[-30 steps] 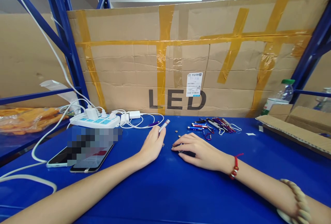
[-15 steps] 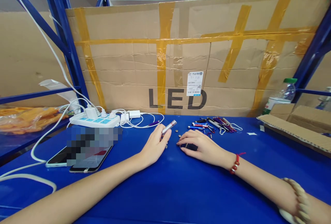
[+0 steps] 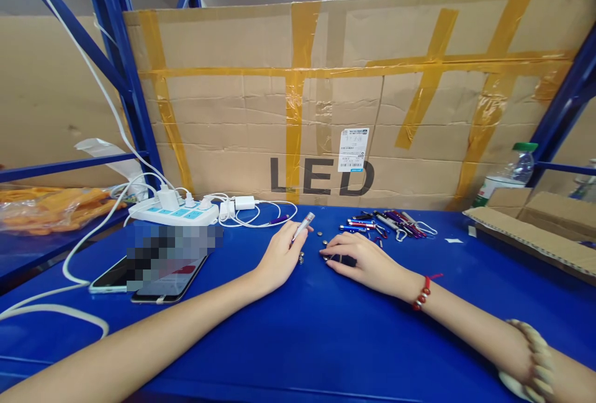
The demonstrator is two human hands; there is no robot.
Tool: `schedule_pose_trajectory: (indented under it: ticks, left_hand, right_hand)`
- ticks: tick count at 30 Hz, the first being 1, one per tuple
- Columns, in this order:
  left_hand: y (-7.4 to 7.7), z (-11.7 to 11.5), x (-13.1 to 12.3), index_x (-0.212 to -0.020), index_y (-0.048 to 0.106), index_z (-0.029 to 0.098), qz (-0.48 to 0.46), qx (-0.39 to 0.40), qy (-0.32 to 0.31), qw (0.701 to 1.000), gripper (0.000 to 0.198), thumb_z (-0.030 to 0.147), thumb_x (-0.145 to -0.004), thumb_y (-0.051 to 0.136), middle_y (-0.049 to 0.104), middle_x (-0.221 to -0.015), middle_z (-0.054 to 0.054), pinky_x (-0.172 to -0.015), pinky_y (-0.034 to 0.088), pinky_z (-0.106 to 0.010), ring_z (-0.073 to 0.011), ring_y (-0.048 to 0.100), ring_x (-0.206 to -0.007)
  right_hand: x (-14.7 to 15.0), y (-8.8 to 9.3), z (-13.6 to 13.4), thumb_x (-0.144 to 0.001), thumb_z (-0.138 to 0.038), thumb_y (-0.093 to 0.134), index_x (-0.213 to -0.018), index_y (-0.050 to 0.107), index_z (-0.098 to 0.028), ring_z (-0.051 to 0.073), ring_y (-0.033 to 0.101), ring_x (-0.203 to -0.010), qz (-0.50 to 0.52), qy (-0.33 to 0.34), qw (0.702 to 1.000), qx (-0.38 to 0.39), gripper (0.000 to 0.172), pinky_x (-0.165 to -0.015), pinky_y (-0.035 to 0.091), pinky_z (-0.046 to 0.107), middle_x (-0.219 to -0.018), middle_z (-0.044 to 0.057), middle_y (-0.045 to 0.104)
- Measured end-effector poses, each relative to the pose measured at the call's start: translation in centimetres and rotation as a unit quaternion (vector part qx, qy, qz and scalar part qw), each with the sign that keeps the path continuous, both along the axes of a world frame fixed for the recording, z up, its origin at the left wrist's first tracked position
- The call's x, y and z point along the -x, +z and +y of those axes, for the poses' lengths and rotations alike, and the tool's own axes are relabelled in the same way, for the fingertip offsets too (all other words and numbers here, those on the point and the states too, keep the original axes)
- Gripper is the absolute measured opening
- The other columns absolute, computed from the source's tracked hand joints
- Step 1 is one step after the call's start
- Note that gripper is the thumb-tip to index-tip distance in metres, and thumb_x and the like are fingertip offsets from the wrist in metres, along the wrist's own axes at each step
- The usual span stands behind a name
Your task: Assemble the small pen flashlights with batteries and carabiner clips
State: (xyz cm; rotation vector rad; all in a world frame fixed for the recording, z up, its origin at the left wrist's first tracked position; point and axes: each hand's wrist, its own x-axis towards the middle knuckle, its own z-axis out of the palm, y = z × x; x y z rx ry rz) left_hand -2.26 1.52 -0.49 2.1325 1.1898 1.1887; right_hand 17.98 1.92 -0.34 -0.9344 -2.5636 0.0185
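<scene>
My left hand (image 3: 280, 256) rests on the blue table (image 3: 298, 335) with its fingers closed round a small silver pen-shaped torch (image 3: 303, 226) that points up and to the right. My right hand (image 3: 361, 259) lies palm down just to the right, fingertips pinched at small round button cells (image 3: 323, 243) on the table; a dark object shows under its fingers. A pile of several coloured keychain torches (image 3: 386, 223) lies just beyond my right hand.
A taped cardboard sheet marked LED (image 3: 326, 105) stands at the back. A white power strip (image 3: 174, 212) with chargers and cables sits back left, two phones (image 3: 149, 272) in front of it. An open cardboard box (image 3: 535, 223) and a water bottle (image 3: 510, 173) stand at the right.
My left hand has shifted a little to the right with the silver torch, its tip swinging slightly. My right hand has slid a short way toward the button cells.
</scene>
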Motion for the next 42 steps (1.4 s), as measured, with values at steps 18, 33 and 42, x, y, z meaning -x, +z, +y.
schedule_pose_trajectory:
  ticks: [18,33,42]
  left_hand:
    - [-0.1,-0.2,-0.1,-0.072,0.044,0.020,0.051,-0.001,-0.023,0.998,0.035,0.041,-0.092,0.024,0.048,-0.071,0.001,-0.064,0.040,-0.026,-0.0136,0.049,-0.067]
    - [-0.1,-0.2,-0.2,-0.092,0.058,0.020,0.125,-0.063,-0.087,0.986,0.025,0.032,-0.091,0.037,0.058,-0.090,-0.003,-0.083,0.042,-0.031,-0.0168,0.053,-0.088]
    - [0.0,-0.4,-0.2,-0.092,0.059,0.021,0.143,-0.076,-0.086,0.983,0.027,0.029,-0.092,0.034,0.059,-0.088,-0.004,-0.081,0.041,-0.031,-0.0174,0.053,-0.086]
  right_hand:
    - [0.0,-0.2,0.1,-0.084,-0.029,0.055,-0.087,0.068,-0.023,0.017,0.061,-0.081,0.059,-0.028,0.998,-0.019,0.015,-0.076,0.047,0.031,-0.085,0.002,0.068]
    - [0.5,0.3,-0.7,-0.084,-0.027,0.056,-0.091,0.067,-0.020,0.014,0.063,-0.077,0.263,0.008,0.956,-0.133,0.015,-0.061,0.053,0.024,-0.086,0.005,0.069]
    - [0.6,0.3,-0.9,-0.084,-0.032,0.054,-0.085,0.068,-0.018,0.012,0.061,-0.066,0.256,0.017,0.962,-0.093,0.019,-0.050,0.049,0.021,-0.080,0.006,0.067]
